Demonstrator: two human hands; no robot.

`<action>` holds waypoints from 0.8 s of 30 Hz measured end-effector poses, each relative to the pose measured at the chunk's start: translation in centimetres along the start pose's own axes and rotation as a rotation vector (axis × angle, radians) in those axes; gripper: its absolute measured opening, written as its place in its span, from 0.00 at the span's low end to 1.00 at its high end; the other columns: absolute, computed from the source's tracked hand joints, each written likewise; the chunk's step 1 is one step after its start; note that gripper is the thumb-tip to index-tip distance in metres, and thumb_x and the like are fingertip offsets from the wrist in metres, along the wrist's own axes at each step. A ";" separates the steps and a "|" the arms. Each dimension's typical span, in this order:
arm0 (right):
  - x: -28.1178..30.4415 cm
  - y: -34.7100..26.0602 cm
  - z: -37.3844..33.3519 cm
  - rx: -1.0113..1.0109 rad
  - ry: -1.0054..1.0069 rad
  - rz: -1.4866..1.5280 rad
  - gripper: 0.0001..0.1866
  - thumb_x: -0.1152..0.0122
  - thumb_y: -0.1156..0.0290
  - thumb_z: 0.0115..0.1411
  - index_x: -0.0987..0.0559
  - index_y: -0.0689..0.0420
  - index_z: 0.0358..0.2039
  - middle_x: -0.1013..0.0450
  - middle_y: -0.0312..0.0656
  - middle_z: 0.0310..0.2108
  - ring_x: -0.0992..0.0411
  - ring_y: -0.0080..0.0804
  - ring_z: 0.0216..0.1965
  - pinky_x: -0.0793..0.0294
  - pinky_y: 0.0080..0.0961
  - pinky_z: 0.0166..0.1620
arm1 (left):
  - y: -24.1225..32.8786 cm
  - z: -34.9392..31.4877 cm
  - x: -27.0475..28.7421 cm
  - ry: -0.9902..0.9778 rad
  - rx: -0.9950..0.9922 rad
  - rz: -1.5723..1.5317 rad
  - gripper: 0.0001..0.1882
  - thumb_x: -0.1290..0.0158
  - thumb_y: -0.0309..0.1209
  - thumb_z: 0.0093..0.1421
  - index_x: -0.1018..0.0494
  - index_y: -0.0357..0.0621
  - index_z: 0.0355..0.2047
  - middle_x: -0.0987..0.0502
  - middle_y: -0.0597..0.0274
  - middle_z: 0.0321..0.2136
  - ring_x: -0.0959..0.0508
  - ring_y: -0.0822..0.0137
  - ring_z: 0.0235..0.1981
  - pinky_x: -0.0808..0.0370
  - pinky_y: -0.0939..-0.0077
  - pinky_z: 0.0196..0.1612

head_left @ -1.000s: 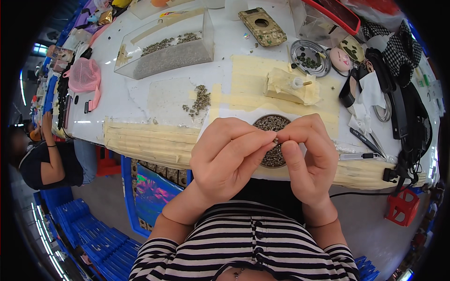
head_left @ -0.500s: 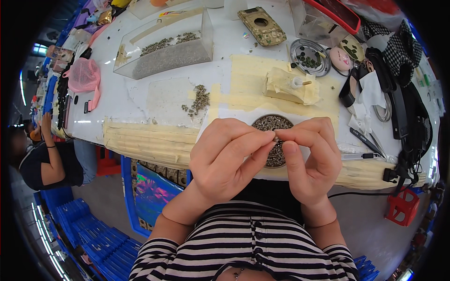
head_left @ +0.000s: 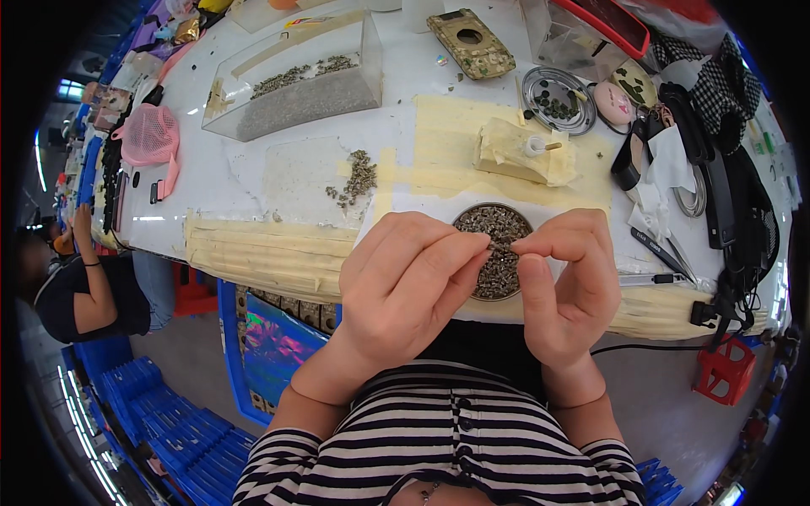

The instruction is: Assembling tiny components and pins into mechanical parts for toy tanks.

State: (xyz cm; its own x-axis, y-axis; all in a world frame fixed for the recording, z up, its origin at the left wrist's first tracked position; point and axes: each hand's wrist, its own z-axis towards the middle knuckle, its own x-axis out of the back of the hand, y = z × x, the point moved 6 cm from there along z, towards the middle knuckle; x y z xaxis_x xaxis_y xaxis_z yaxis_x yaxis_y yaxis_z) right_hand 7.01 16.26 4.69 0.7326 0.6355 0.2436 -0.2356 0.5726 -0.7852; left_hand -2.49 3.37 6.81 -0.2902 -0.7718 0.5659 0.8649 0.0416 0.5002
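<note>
Over a round dish (head_left: 528, 226) filled with small grey-brown metallic-looking pieces, my two hands work with their fingertips close together. My left hand (head_left: 409, 287) is pinched, thumb against fingers; whatever lies between the tips is too small to make out. On the other side my right hand (head_left: 569, 287) has its index finger and thumb curled toward each other, and anything in that grip is too small to name. The dish rests on white paper at the table's near edge and is partly covered by my hands. A small pile of similar pieces (head_left: 359, 175) lies farther left.
A clear box (head_left: 304, 114) with grey grains stands at the back left. Behind the dish are a tape-wrapped block (head_left: 510, 152), a camouflage-patterned toy tank body (head_left: 471, 44) and a round clear tray (head_left: 558, 101). Tweezers (head_left: 679, 257) and a utility knife (head_left: 650, 279) lie right.
My fingertips have drawn slightly apart, my right hand shifting a little to the right. More of the dish shows between them.
</note>
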 end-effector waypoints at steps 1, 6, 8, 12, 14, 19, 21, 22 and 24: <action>0.0 -0.2 0.0 0.024 -0.006 -0.038 0.07 0.30 0.78 0.50 0.18 0.58 0.31 0.26 0.38 0.29 0.32 0.33 0.32 0.34 0.26 0.36 | -0.1 0.0 0.0 0.005 0.016 0.002 0.13 0.34 0.16 0.47 0.20 0.37 0.34 0.23 0.59 0.29 0.23 0.63 0.29 0.27 0.74 0.31; -0.4 -0.7 0.0 0.089 -0.039 -0.131 0.09 0.28 0.76 0.48 0.15 0.56 0.32 0.25 0.36 0.28 0.32 0.33 0.31 0.35 0.26 0.36 | -0.3 0.0 0.1 0.027 0.047 0.003 0.11 0.35 0.17 0.47 0.20 0.38 0.33 0.23 0.59 0.28 0.23 0.64 0.28 0.27 0.75 0.30; -0.4 -0.6 0.0 0.087 -0.037 -0.143 0.09 0.28 0.76 0.48 0.15 0.56 0.32 0.25 0.36 0.28 0.32 0.33 0.31 0.35 0.26 0.36 | -0.3 0.0 0.1 0.029 0.049 -0.001 0.11 0.35 0.17 0.47 0.20 0.38 0.33 0.23 0.59 0.28 0.23 0.64 0.28 0.27 0.75 0.31; -0.5 -0.4 0.0 0.081 -0.043 -0.154 0.09 0.28 0.76 0.48 0.15 0.56 0.32 0.25 0.36 0.28 0.33 0.33 0.31 0.35 0.26 0.36 | -0.5 -0.1 0.1 0.033 0.055 -0.022 0.12 0.35 0.17 0.47 0.20 0.37 0.33 0.23 0.59 0.28 0.23 0.64 0.28 0.27 0.76 0.31; -0.7 -0.4 0.0 0.082 -0.060 -0.145 0.09 0.29 0.76 0.48 0.15 0.56 0.32 0.25 0.36 0.28 0.33 0.33 0.31 0.35 0.26 0.36 | -0.4 -0.1 0.2 0.032 0.053 -0.036 0.12 0.35 0.17 0.47 0.20 0.37 0.33 0.23 0.59 0.29 0.23 0.64 0.28 0.27 0.76 0.31; -0.8 -0.1 0.1 0.017 -0.069 -0.102 0.07 0.30 0.77 0.50 0.15 0.57 0.32 0.25 0.37 0.29 0.32 0.33 0.32 0.34 0.26 0.37 | -0.3 0.0 0.1 0.028 0.053 -0.048 0.12 0.35 0.16 0.47 0.20 0.37 0.33 0.22 0.58 0.28 0.23 0.63 0.28 0.26 0.75 0.31; -1.0 0.2 0.2 -0.034 -0.115 -0.057 0.06 0.31 0.77 0.52 0.16 0.58 0.32 0.25 0.38 0.29 0.32 0.33 0.32 0.34 0.26 0.38 | -0.2 0.0 0.1 0.022 0.054 -0.052 0.12 0.35 0.16 0.47 0.20 0.37 0.33 0.22 0.59 0.28 0.23 0.63 0.28 0.27 0.75 0.31; -1.0 0.3 0.2 -0.049 -0.114 -0.034 0.06 0.32 0.77 0.52 0.16 0.58 0.32 0.25 0.38 0.29 0.32 0.34 0.32 0.34 0.26 0.38 | -0.1 0.0 0.1 0.021 0.049 -0.059 0.12 0.35 0.16 0.46 0.20 0.37 0.33 0.22 0.59 0.28 0.23 0.63 0.28 0.27 0.75 0.31; -1.0 0.5 0.2 -0.078 -0.112 0.011 0.04 0.33 0.78 0.54 0.16 0.59 0.32 0.25 0.39 0.29 0.32 0.34 0.32 0.34 0.26 0.39 | -0.1 -0.1 0.1 0.018 0.039 -0.071 0.12 0.35 0.16 0.46 0.20 0.37 0.33 0.22 0.59 0.28 0.23 0.63 0.28 0.27 0.75 0.31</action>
State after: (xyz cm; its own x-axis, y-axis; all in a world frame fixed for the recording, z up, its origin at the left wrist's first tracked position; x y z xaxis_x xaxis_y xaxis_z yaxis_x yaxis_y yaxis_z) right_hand 6.06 15.97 4.17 0.6536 0.6980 0.2928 -0.1902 0.5258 -0.8290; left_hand -2.53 3.28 6.76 -0.3429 -0.7848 0.5163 0.8256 0.0104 0.5641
